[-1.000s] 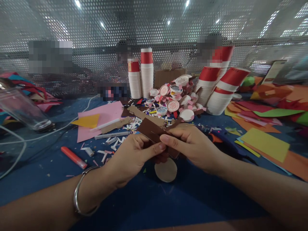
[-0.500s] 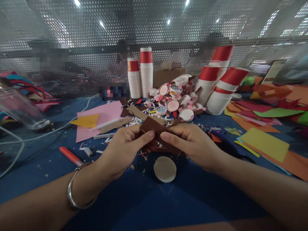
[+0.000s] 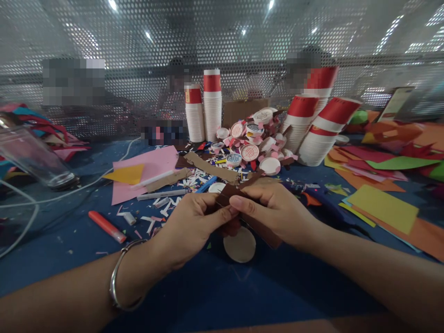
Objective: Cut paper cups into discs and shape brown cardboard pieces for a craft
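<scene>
Between both hands is a dark brown strip of paper or card (image 3: 262, 227), slanting down to the right. My left hand (image 3: 197, 222), with a silver bangle at the wrist, pinches its upper left end between thumb and fingers. My right hand (image 3: 277, 210) grips the strip from the other side, its thumb on top and close to the left thumb. Fingertips under the strip are partly hidden. Just below the hands a pale round disc (image 3: 240, 245) lies flat on the blue table (image 3: 194, 296). Behind the left fingers a white disc (image 3: 217, 187) shows in part.
Stacked red-and-white paper cups (image 3: 212, 111) stand behind a heap of small decorated discs (image 3: 249, 152). Paper scraps litter the middle. A red marker (image 3: 107, 226) and clear glass (image 3: 38, 155) are at left; a dark blue tool (image 3: 322, 199) and coloured paper (image 3: 383, 208) at right.
Both hands have come closer together, the left moving right. The brown strip has shifted right and downward, its lower end reaching further right. A blue pen and white disc behind are now uncovered.
</scene>
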A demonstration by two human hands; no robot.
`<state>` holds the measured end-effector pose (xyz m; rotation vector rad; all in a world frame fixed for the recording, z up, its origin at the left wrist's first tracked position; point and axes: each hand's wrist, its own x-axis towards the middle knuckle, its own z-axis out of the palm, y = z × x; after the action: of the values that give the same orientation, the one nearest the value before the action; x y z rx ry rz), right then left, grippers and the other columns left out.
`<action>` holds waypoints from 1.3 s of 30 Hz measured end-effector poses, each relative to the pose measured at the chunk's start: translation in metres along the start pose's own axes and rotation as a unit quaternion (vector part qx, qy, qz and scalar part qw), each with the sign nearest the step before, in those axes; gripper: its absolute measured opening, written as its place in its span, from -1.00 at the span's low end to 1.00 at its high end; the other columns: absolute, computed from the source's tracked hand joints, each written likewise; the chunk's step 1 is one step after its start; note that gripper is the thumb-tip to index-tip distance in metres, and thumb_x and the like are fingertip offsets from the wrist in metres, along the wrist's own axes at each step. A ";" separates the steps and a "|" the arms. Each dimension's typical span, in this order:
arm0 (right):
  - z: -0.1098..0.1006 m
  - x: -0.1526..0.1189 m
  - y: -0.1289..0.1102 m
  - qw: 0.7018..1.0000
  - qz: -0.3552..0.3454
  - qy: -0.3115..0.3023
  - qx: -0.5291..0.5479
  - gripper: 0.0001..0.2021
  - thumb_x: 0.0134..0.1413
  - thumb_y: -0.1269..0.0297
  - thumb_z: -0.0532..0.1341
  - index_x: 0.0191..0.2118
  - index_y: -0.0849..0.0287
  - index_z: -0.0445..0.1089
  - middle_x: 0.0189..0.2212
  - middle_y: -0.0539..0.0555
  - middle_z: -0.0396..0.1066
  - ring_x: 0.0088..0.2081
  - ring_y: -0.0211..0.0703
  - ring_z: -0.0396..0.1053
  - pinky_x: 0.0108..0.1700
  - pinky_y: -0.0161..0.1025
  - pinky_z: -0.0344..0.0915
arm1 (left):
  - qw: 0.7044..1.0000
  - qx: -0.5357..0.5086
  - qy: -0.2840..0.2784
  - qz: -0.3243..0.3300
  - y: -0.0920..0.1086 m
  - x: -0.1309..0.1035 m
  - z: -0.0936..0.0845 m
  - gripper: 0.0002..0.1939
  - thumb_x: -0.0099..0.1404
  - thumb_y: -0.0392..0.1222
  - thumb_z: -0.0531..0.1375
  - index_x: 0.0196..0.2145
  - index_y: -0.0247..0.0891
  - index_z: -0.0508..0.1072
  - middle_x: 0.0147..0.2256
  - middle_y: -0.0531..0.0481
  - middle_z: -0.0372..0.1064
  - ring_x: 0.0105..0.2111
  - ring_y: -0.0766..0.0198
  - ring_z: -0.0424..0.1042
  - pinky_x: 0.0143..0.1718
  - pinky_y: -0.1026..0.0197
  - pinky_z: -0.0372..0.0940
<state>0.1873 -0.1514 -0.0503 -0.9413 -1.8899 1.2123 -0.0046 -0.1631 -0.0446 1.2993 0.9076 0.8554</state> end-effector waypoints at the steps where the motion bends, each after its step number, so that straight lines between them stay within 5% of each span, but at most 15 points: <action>1: 0.001 0.000 0.000 1.000 0.011 -0.003 0.005 -0.52 0.29 -0.12 0.22 -0.46 0.20 0.44 -0.64 0.01 0.42 -0.60 -0.28 0.32 -0.58 -0.33 0.10 | 1.000 0.001 0.000 -0.006 0.000 0.000 0.000 -0.67 0.16 0.04 0.46 -0.42 -0.32 0.61 -0.53 0.04 0.53 -0.52 0.41 0.46 -0.44 0.41 0.34; 5: 0.003 -0.003 0.002 0.998 0.047 -0.018 0.032 -0.55 0.31 -0.10 0.21 -0.46 0.16 0.36 -0.83 -0.13 0.21 -0.81 -0.37 0.10 -0.71 -0.37 -0.10 | 0.999 -0.001 0.004 -0.036 -0.002 -0.002 0.000 -0.61 0.13 0.12 0.46 -0.41 -0.32 0.62 -0.52 0.01 0.55 -0.52 0.39 0.50 -0.45 0.40 0.38; 19: 0.005 -0.005 0.001 0.995 0.056 -0.056 0.052 -0.62 0.36 -0.03 0.18 -0.40 0.13 0.39 -0.61 -0.07 0.52 -0.81 -0.37 0.25 -0.74 -0.39 -0.02 | 0.997 0.021 -0.026 -0.070 0.003 -0.004 0.005 -0.67 0.07 -0.01 0.50 -0.51 -0.34 0.60 -0.56 0.00 0.53 -0.57 0.39 0.48 -0.51 0.42 0.34; 25: 0.003 -0.003 0.004 0.999 0.016 -0.029 -0.020 -0.60 0.32 -0.07 0.21 -0.43 0.12 0.40 -0.57 -0.01 0.53 -0.55 -0.22 0.47 -0.56 -0.35 0.22 | 0.994 -0.008 -0.023 -0.104 0.004 -0.003 0.007 -0.60 -0.03 0.05 0.54 -0.54 -0.36 0.58 -0.58 -0.02 0.51 -0.59 0.37 0.49 -0.55 0.41 0.34; 32: 0.003 -0.003 0.003 0.998 0.028 -0.017 -0.048 -0.55 0.31 -0.14 0.19 -0.46 0.12 0.32 -0.76 -0.10 0.31 -0.70 -0.29 0.27 -0.60 -0.34 0.06 | 0.992 -0.034 -0.019 -0.123 0.003 -0.005 0.008 -0.50 -0.12 0.16 0.54 -0.51 -0.35 0.57 -0.62 0.01 0.48 -0.66 0.41 0.42 -0.60 0.41 0.33; 39: 0.001 -0.002 0.002 0.998 0.015 -0.014 -0.065 -0.49 0.29 -0.20 0.17 -0.49 0.13 0.30 -0.70 -0.09 0.26 -0.63 -0.31 0.17 -0.57 -0.31 -0.01 | 0.990 -0.031 -0.016 -0.137 0.006 -0.005 0.009 -0.62 0.00 0.04 0.51 -0.53 -0.32 0.54 -0.70 0.07 0.38 -0.73 0.47 0.30 -0.69 0.46 0.14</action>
<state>0.1878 -0.1534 -0.0529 -1.0303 -2.0031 1.1354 0.0013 -0.1705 -0.0380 1.1006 0.9986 0.6421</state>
